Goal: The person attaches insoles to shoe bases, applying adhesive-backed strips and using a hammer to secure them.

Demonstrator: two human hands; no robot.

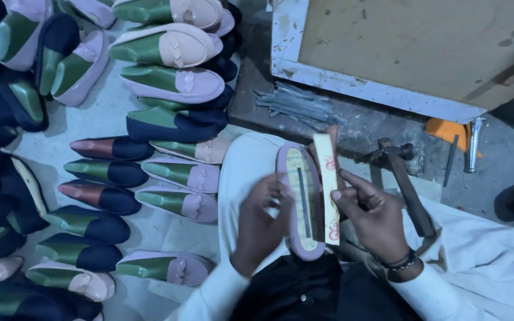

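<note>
Left hand (261, 223) grips the lilac shoe (300, 199) by its left edge, fingers curled onto the rim, sole side up over the lap. Right hand (373, 217) pinches a pale insole strip (329, 189) between thumb and fingers, held on edge just beside the shoe's right side, touching it near the heel. Strip has red printed marks at top and bottom, too blurred to make out. The shoe's upper and toe shape are hidden since only the underside shows; a dark slot runs down the pale centre panel.

Lap is covered by white cloth (483, 255), cut off at the right and bottom edges. Dark bundle (304, 294) below the hands, contents unclear.

Just beyond the right hand: hammer (408, 184) lying on the cloth edge, head away from the person. Little free room there.

Left side: floor packed with rows of finished shoes (168, 125), lilac and navy with green linings, touching or overlapping, running out of frame on the left and top.

Further out: pile of thin metal strips (295, 104) on a dark ledge. Orange object (447, 132) with a metal tool (474, 142) beside it, right of the ledge, partly hidden. Far end: worn board (411, 41) with a pale chipped frame, cut off at top.
</note>
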